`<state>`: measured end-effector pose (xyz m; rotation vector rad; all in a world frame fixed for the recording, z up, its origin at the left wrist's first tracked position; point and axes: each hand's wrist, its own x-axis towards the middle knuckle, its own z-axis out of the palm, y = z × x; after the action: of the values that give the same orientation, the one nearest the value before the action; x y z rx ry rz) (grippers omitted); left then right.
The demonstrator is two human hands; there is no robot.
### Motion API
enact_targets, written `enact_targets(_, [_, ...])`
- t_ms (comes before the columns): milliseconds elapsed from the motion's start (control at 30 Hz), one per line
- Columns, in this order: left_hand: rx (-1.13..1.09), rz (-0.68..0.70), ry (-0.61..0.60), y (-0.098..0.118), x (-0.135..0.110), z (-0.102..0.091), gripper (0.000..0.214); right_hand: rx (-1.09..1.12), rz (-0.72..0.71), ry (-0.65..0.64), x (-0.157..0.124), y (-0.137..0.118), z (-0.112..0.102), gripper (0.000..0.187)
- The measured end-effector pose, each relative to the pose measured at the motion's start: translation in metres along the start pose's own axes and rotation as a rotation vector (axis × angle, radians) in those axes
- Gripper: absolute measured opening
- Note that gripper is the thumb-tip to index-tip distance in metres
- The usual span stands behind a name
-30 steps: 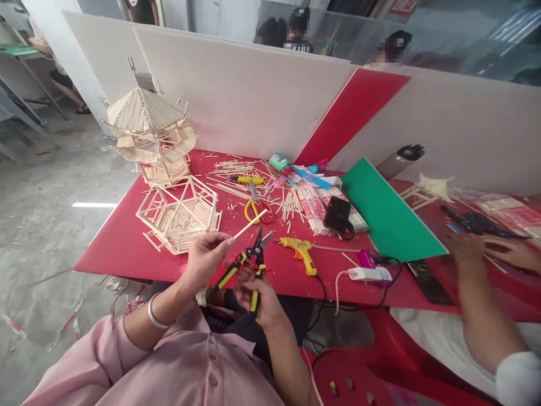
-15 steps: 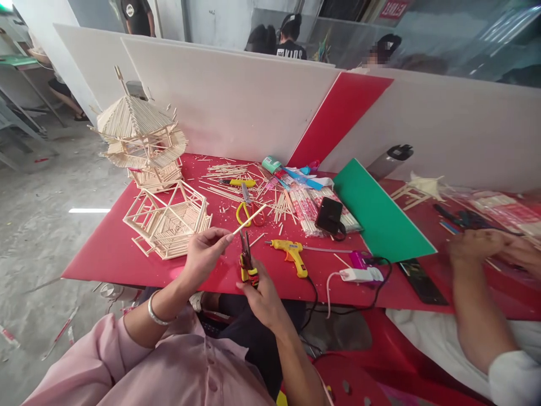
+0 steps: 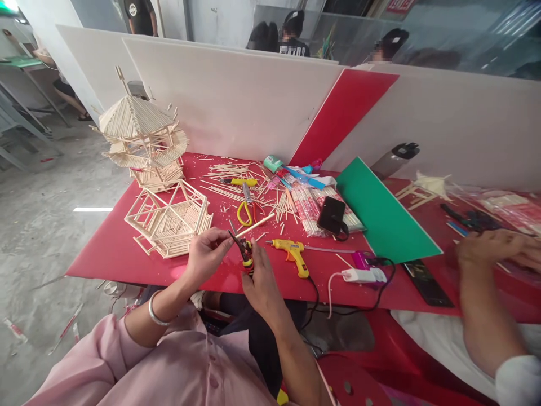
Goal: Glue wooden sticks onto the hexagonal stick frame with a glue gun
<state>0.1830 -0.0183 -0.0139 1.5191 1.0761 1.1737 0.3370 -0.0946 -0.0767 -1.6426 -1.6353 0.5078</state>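
My left hand (image 3: 208, 252) pinches one end of a thin wooden stick (image 3: 256, 224), which points up and to the right. In my right hand (image 3: 262, 285) are pliers (image 3: 245, 254) with dark jaws and yellow-and-black handles. Their jaws lie across the stick close to my left fingertips; whether they bite on it I cannot tell. Left of my hands sits an open six-sided stick frame (image 3: 169, 223) with a slatted floor. Behind it rises a tiered stick pagoda (image 3: 137, 121). A yellow glue gun (image 3: 291, 254) lies to the right of the pliers.
Scissors (image 3: 246, 208), a yellow cutter (image 3: 239, 182) and loose sticks (image 3: 230, 171) lie beyond my hands. Packed sticks (image 3: 306, 208), a black device (image 3: 331, 214) and a green board (image 3: 386, 211) are on the right. A co-worker's hands (image 3: 486, 248) work at far right.
The pliers have tilted to the left and their jaws have come across the stick near my left fingers. The stick has dipped to a flatter angle. The view has shifted slightly.
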Motion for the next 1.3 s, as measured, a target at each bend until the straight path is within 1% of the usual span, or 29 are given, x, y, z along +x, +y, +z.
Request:
enact_targets(100, [0.082, 0.092, -0.013, 0.0, 0.0, -0.001, 0.016, -0.009, 0.013, -0.015, 0.0, 0.0, 0.0, 0.082])
enact_targets(233, [0.157, 0.182, -0.027, 0.003, -0.001, -0.002, 0.014, -0.016, 0.012, -0.013, 0.001, -0.001, 0.001, 0.079])
enact_targets(433, [0.245, 0.329, 0.009, 0.003, -0.005, 0.001, 0.015, -0.006, -0.017, 0.032, 0.002, 0.002, 0.004, 0.074])
enact_targets(533, [0.276, 0.363, -0.005, 0.002, -0.006, 0.001, 0.021, 0.012, -0.014, 0.021, 0.002, 0.005, 0.006, 0.071])
enact_targets(667, [0.261, 0.307, -0.096, 0.003, -0.006, -0.001, 0.029, 0.054, 0.002, -0.007, 0.0, 0.007, 0.006, 0.075])
enact_targets(833, [0.184, 0.149, -0.195, 0.005, -0.004, -0.006, 0.033, 0.075, 0.0, -0.069, -0.001, 0.007, 0.001, 0.079])
enact_targets(933, [0.112, 0.027, -0.279, 0.008, -0.004, -0.008, 0.034, 0.061, -0.015, -0.063, -0.003, 0.01, 0.001, 0.079])
enact_targets(1033, [0.061, -0.043, -0.341, 0.012, -0.004, -0.01, 0.034, 0.029, -0.033, -0.026, -0.004, 0.014, 0.005, 0.078])
enact_targets(1167, [0.02, -0.087, -0.367, 0.015, -0.004, -0.009, 0.034, 0.002, -0.058, 0.009, -0.004, 0.016, 0.007, 0.074])
enact_targets(1233, [0.003, -0.116, -0.357, 0.014, -0.003, -0.008, 0.034, -0.001, -0.052, 0.0, -0.002, 0.015, 0.005, 0.073])
enact_targets(1300, [-0.021, -0.155, -0.349, 0.013, -0.003, -0.008, 0.034, 0.009, -0.035, -0.038, -0.001, 0.014, 0.002, 0.072])
